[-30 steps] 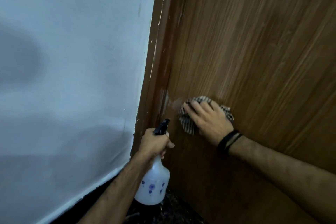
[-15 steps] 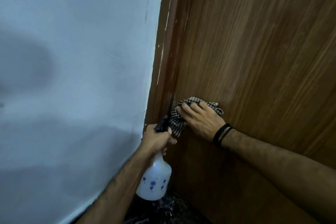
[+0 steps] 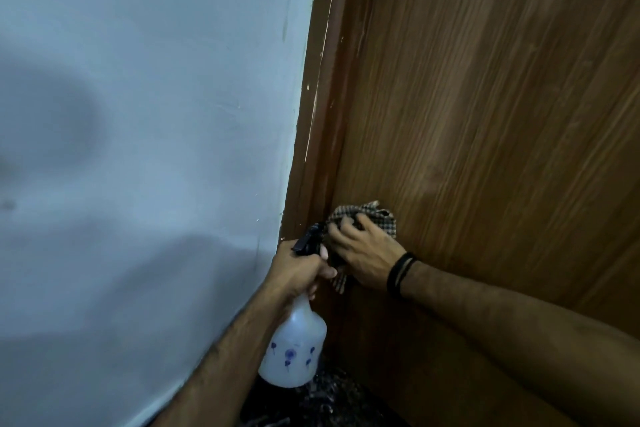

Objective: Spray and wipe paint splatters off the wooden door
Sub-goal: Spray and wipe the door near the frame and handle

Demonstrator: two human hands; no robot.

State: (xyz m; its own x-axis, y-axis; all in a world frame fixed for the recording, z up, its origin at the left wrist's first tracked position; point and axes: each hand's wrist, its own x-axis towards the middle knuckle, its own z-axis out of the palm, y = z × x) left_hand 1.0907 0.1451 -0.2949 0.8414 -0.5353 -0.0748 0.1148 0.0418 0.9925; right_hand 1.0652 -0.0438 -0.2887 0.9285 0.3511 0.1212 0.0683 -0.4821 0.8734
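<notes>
Taking the wooden door [image 3: 485, 114] as the landmark: to its left stands a pale blue-white wall [image 3: 138, 114], shadowed in soft patches, which meets the brown door frame [image 3: 322, 149] along a slanting edge. The frame carries thin pale streaks and specks of paint [image 3: 317, 107] down its length.

Low against the frame, left of the door's face, the left hand [image 3: 298, 270] curls round the neck of a translucent spray bottle [image 3: 294, 350]. The bottle has a black trigger head [image 3: 308, 239] rising above the fist and small blue flower prints on its belly, which hangs below the hand just beside the door's lower left corner.

Just to the right, the right hand [image 3: 367, 253] presses a checked cloth [image 3: 377, 217] onto the door near its left edge. The fingers lie bent over the bunched fabric, and a corner of cloth hangs out beneath the palm. The 2 hands sit close together, nearly touching beside the trigger head. Black bands [image 3: 400, 274] circle the right wrist, and the forearm runs off to the lower right across the door's grain.

Below the door's foot, dark speckled floor [image 3: 329, 399] shows.
</notes>
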